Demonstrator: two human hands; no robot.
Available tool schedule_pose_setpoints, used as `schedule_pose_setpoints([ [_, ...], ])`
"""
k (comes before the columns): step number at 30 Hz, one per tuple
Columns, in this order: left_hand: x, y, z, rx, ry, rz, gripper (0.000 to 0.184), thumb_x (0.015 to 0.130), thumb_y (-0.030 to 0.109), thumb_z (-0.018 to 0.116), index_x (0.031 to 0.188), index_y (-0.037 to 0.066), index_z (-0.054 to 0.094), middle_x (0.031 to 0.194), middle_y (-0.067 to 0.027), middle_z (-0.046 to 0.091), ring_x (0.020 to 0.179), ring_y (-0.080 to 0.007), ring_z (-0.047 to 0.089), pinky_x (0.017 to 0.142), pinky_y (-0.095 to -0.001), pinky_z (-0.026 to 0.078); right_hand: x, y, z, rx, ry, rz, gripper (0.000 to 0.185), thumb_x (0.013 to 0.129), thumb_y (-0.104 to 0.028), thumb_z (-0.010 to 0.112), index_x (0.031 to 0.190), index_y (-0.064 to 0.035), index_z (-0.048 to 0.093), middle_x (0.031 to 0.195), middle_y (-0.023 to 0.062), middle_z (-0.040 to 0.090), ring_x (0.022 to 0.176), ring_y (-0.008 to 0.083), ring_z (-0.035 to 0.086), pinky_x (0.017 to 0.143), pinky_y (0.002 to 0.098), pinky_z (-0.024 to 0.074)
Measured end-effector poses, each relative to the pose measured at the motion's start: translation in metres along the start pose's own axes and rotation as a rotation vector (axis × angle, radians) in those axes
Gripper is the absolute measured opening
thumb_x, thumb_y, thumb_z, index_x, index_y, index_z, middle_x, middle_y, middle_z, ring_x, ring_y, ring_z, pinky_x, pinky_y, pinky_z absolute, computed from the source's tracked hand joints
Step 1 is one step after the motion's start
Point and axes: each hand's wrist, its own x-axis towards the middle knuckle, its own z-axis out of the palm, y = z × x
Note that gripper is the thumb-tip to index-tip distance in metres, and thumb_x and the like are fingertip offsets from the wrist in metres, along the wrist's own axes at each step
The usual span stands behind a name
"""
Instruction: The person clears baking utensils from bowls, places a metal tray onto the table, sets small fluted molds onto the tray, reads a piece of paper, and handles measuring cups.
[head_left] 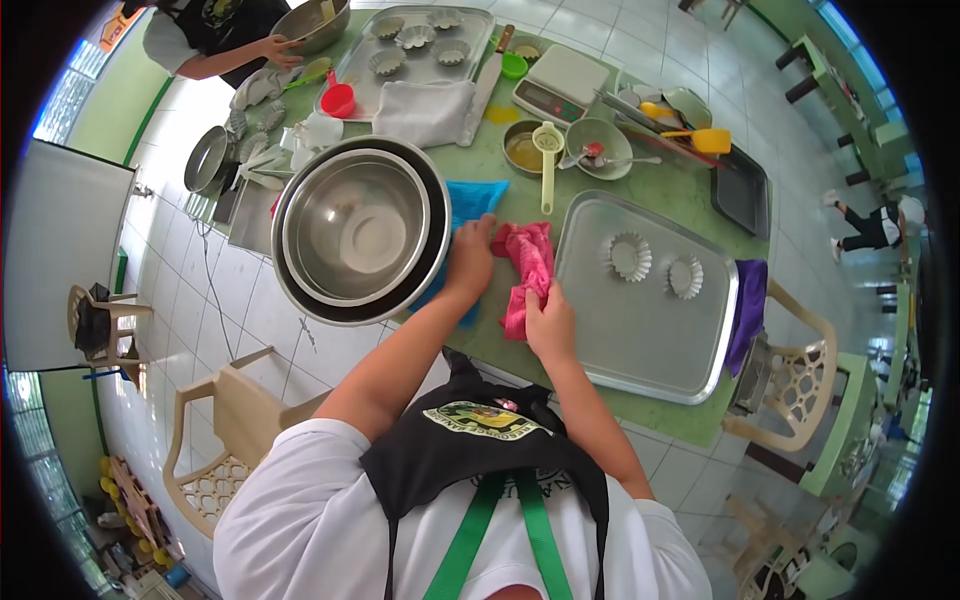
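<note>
My right hand [551, 322] is closed on the lower part of a crumpled pink cloth [528, 258] lying on the green table. On the left, my left hand [471, 256] rests over a blue cloth [476, 198], its fingers extended beside the pink cloth's upper end. Nested steel mixing bowls [355, 228] stand on the left of my left hand, partly over the blue cloth. Right of the pink cloth is a large metal baking tray [640, 330], with two fluted tart molds [629, 257] on it.
Farther back are a kitchen scale [560, 85], a bowl with spoons [598, 150], a pale green strainer-like utensil [547, 165] and another tray [478, 25] of molds. A co-worker's hand [281, 50] holds a bowl at the far left. Chairs [225, 440] stand around the table.
</note>
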Motion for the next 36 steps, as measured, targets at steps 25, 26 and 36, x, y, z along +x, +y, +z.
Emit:
schedule_pose_setpoints([
  [25,-0.019,-0.002,-0.011,0.087,0.094,-0.014,0.032,0.079,-0.006,0.051,0.106,0.005,0.064,0.107,-0.0197,0.057,0.103,-0.0377,0.057,0.090,-0.0431,0.046,0.066,-0.001,0.044,-0.527,-0.131,-0.385,0.042,0.083,-0.017,0.065,0.124,-0.0216,0.062,0.106,0.0177,0.048,0.084,0.0382,0.061,0.068,0.0480,0.0533],
  [26,-0.018,-0.006,-0.011,0.134,0.117,0.067,0.033,0.078,-0.007,0.053,0.106,0.004,0.065,0.110,-0.0197,0.057,0.107,-0.0372,0.056,0.093,-0.0424,0.046,0.063,0.002,0.044,-0.526,-0.135,-0.378,0.042,0.083,-0.017,0.065,0.124,-0.0216,0.062,0.106,0.0177,0.048,0.084,0.0382,0.061,0.068,0.0480,0.0533],
  [36,0.016,-0.009,-0.016,-0.100,0.117,0.393,0.044,0.074,-0.011,0.053,0.112,0.007,0.066,0.110,-0.0155,0.064,0.103,-0.0373,0.061,0.094,-0.0441,0.047,0.059,0.007,0.032,-0.330,-0.082,-0.406,0.025,0.075,-0.005,0.065,0.099,-0.0129,0.069,0.108,0.0186,0.050,0.099,0.0386,0.056,0.080,0.0484,0.0499],
])
